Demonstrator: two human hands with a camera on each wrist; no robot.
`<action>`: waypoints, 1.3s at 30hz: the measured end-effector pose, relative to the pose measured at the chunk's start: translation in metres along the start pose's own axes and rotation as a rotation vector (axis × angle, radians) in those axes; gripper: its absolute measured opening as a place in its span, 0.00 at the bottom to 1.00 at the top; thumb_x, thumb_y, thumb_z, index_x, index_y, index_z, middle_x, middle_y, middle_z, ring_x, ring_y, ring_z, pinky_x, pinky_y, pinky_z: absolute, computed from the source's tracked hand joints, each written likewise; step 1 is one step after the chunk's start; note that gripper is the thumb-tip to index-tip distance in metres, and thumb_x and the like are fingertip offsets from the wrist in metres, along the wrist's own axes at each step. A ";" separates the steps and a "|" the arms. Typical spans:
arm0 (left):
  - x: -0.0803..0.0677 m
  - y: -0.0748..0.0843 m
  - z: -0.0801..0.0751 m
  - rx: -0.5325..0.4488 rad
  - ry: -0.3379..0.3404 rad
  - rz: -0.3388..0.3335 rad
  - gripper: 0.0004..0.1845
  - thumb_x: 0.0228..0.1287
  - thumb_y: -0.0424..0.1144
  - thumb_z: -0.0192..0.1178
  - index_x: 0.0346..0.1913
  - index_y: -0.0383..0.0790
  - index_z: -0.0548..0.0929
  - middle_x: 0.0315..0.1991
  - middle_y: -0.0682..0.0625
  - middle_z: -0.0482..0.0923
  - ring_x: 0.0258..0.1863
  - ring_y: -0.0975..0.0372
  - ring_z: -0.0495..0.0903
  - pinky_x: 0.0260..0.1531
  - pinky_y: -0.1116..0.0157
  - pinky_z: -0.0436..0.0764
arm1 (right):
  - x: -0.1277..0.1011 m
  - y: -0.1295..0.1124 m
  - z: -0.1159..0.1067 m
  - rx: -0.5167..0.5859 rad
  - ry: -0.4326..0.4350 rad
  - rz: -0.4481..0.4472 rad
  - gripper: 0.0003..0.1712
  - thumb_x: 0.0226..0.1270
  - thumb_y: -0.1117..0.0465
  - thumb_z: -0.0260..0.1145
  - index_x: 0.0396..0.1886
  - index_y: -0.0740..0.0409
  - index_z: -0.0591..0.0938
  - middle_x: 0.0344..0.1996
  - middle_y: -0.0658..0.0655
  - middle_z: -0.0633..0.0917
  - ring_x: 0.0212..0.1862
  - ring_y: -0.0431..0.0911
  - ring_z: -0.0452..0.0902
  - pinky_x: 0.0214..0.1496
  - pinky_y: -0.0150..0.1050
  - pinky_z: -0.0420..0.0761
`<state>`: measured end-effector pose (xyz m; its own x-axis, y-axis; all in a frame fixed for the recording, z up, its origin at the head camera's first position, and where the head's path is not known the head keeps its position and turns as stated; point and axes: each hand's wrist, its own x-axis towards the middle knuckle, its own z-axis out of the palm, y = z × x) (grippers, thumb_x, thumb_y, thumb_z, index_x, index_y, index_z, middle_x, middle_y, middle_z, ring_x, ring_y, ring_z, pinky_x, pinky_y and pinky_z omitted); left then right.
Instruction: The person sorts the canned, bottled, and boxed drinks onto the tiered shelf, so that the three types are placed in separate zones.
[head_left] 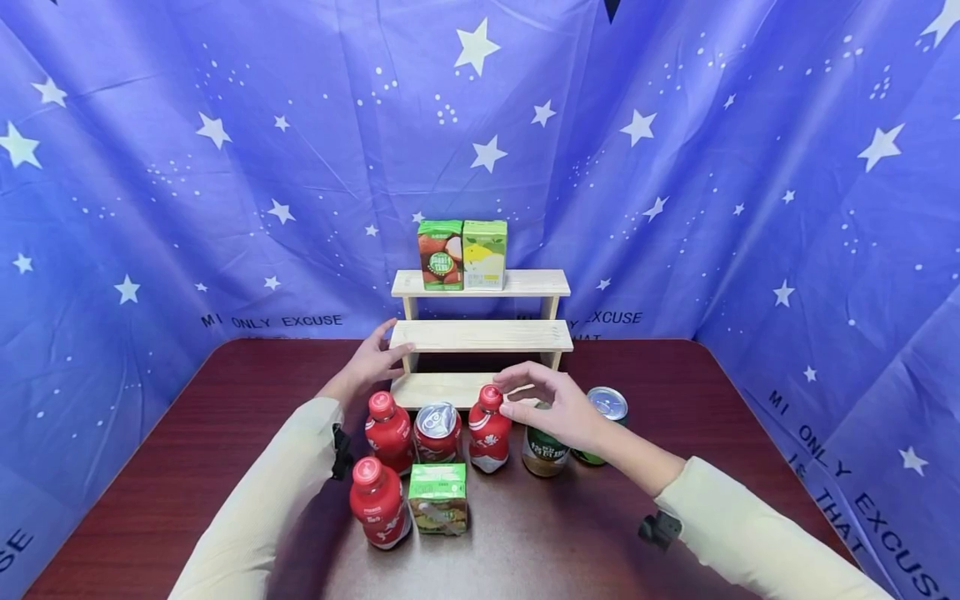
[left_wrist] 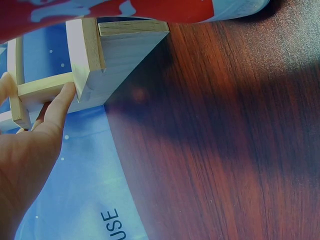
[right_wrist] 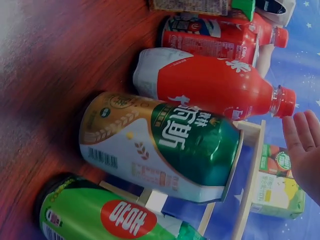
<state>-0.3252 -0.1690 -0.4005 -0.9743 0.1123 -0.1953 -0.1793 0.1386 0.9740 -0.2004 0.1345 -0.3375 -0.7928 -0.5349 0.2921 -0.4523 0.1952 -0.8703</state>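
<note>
Right hand (head_left: 561, 407) hovers with fingers loosely spread over the red bottle (head_left: 489, 430), holding nothing, in the row in front of the wooden rack (head_left: 480, 336). Left hand (head_left: 372, 362) rests straight fingers on the rack's edge. Bottle's probably full, heavy-ish, with a slick label, so I'd grab the body below the cap.

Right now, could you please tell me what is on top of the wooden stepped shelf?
On the top step of the wooden stepped shelf stand two juice cartons, side by side and touching. The middle step is bare. The right hand and the bottles hide part of the bottom step.
</note>
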 end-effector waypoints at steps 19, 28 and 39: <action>-0.005 0.005 0.000 -0.011 -0.014 0.024 0.41 0.68 0.34 0.52 0.75 0.47 0.40 0.65 0.28 0.55 0.66 0.41 0.62 0.59 0.46 0.73 | -0.018 0.009 0.035 0.060 -0.159 -0.030 0.19 0.61 0.63 0.66 0.51 0.63 0.77 0.47 0.65 0.80 0.47 0.55 0.78 0.52 0.43 0.82; -0.002 0.003 0.002 -0.012 -0.006 0.021 0.40 0.68 0.34 0.52 0.75 0.47 0.40 0.65 0.28 0.56 0.65 0.41 0.62 0.59 0.47 0.73 | -0.027 0.037 0.066 0.059 -0.218 0.055 0.25 0.60 0.59 0.68 0.56 0.60 0.73 0.52 0.61 0.79 0.51 0.49 0.76 0.57 0.47 0.80; -0.004 0.002 0.002 0.015 -0.004 0.010 0.40 0.69 0.35 0.52 0.75 0.48 0.40 0.65 0.29 0.56 0.66 0.43 0.62 0.59 0.46 0.73 | -0.038 0.051 0.089 0.045 -0.176 0.048 0.29 0.57 0.56 0.70 0.58 0.51 0.71 0.48 0.54 0.81 0.50 0.44 0.78 0.56 0.45 0.80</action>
<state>-0.3215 -0.1677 -0.3977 -0.9755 0.1177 -0.1860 -0.1674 0.1522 0.9741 -0.1569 0.0913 -0.4283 -0.7274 -0.6623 0.1797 -0.3942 0.1889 -0.8994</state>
